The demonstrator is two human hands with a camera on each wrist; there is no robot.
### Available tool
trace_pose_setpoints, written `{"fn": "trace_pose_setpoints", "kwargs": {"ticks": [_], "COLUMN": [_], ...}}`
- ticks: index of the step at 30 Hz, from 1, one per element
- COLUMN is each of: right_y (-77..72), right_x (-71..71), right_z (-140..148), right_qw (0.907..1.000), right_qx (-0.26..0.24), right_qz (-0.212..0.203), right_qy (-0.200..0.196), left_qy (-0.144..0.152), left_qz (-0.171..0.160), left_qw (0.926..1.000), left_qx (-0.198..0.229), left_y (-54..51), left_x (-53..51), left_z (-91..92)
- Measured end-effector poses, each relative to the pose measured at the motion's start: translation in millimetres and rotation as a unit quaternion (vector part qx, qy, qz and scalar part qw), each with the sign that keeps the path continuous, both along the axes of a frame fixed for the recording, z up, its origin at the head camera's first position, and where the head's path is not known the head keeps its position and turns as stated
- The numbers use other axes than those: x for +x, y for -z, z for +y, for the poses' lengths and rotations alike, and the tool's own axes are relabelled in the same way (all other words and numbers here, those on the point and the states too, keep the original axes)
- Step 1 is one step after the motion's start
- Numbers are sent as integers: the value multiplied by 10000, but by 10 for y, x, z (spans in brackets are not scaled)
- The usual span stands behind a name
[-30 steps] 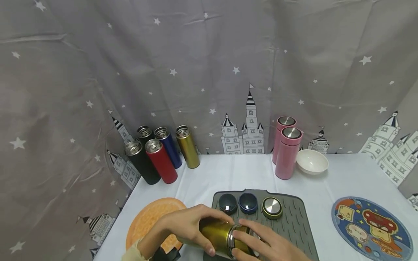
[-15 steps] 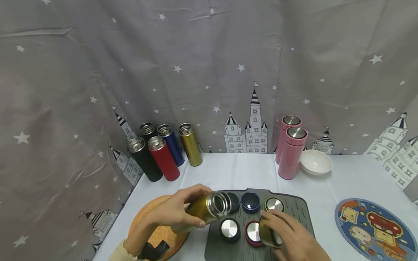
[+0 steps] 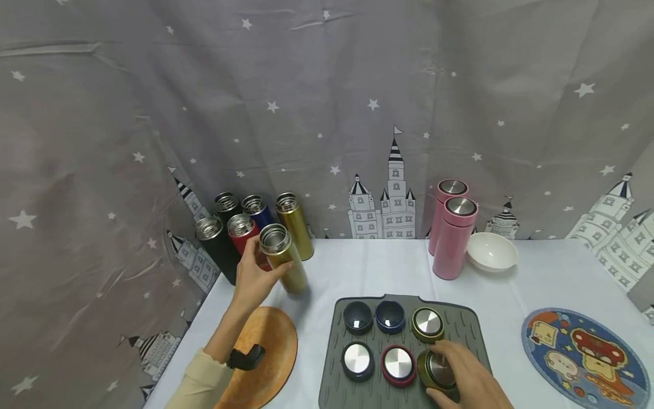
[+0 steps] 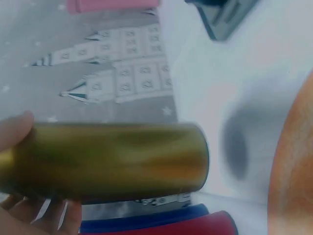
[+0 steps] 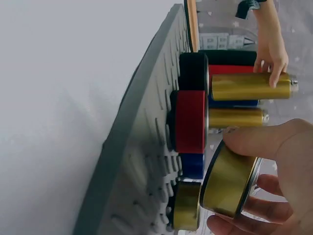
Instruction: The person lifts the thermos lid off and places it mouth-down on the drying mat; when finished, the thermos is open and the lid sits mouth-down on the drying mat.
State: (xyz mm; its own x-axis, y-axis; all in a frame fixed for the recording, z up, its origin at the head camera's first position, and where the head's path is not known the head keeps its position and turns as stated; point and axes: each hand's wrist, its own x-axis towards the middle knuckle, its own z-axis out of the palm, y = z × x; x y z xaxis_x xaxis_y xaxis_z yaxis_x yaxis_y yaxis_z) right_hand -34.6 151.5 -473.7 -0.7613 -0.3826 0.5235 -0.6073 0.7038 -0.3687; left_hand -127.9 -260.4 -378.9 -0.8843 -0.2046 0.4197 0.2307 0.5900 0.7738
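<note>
My left hand (image 3: 255,272) grips an uncapped gold bottle (image 3: 289,267) near its open top, beside the red bottle (image 3: 242,229). In the left wrist view the gold bottle (image 4: 117,159) hangs above the white cloth, its shadow apart from its base. My right hand (image 3: 467,372) pinches a gold lid (image 3: 438,372) at the front right of the grey mat (image 3: 375,392). That lid (image 5: 229,181) is tilted in the right wrist view, between thumb and fingers. Beside it on the mat are a red-rimmed lid (image 3: 398,364) and another gold lid (image 3: 428,323).
Black, blue and gold uncapped bottles (image 3: 296,230) stand at the back left. Two pink bottles (image 3: 452,244) and a white bowl (image 3: 492,252) are at the back right. An orange round board (image 3: 276,363) lies front left, a blue patterned mat (image 3: 585,358) far right.
The gold bottle and its lid have come apart. My left hand has carried the bottle back and left, turning it more upright; my right hand has lowered the lid toward the mat's front right.
</note>
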Motion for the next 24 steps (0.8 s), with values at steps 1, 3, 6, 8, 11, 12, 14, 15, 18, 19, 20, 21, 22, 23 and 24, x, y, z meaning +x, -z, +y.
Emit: {"fn": "trace_pose_setpoints", "kwargs": {"ticks": [1, 3, 6, 8, 11, 12, 14, 15, 18, 19, 20, 21, 22, 23, 24], "right_y": [17, 49, 88, 108, 131, 141, 153, 159, 165, 160, 157, 155, 153, 154, 158], "right_x": [-3, -11, -37, -50, -58, -61, -67, -73, -99, -108, -119, -129, -137, -145, -150], "right_z": [2, 6, 23, 37, 54, 56, 53, 49, 15, 2, -11, -24, -35, -43, -48], "right_qw": [10000, 9998, 9997, 9992, 9982, 9979, 9982, 9985, 9989, 9989, 9987, 9985, 9983, 9983, 9984], "right_qx": [-41, -25, 45, 80, 90, 92, 100, 111, 130, 129, 133, 140, 158, 179, 192], "right_qz": [-51, -145, -231, -370, -588, -623, -576, -532, -418, -419, -441, -471, -502, -494, -471], "right_qy": [36, 110, 103, 114, 109, 116, 101, 105, 149, 170, 194, 230, 254, 261, 261], "left_qy": [-143, -354, -593, -728, -830, -855, -907, -934, -1097, -1163, -1223, -1277, -1335, -1365, -1385], "left_qz": [33, 117, 221, 273, 314, 314, 303, 303, 328, 340, 353, 357, 354, 340, 324], "left_qw": [9999, 9993, 9980, 9969, 9957, 9955, 9951, 9949, 9934, 9926, 9919, 9912, 9904, 9900, 9897], "left_qx": [-47, -63, 40, 131, 245, 257, 255, 242, 119, 69, 19, -29, -71, -97, -131], "left_y": [29, 85, 154, 190, 228, 237, 256, 263, 290, 299, 306, 312, 317, 321, 328], "left_x": [-44, -130, -230, -297, -391, -420, -469, -488, -534, -546, -556, -566, -575, -584, -594], "left_z": [-8, -22, -36, -39, -29, -22, -6, 2, 14, 14, 13, 11, 10, 9, 6]}}
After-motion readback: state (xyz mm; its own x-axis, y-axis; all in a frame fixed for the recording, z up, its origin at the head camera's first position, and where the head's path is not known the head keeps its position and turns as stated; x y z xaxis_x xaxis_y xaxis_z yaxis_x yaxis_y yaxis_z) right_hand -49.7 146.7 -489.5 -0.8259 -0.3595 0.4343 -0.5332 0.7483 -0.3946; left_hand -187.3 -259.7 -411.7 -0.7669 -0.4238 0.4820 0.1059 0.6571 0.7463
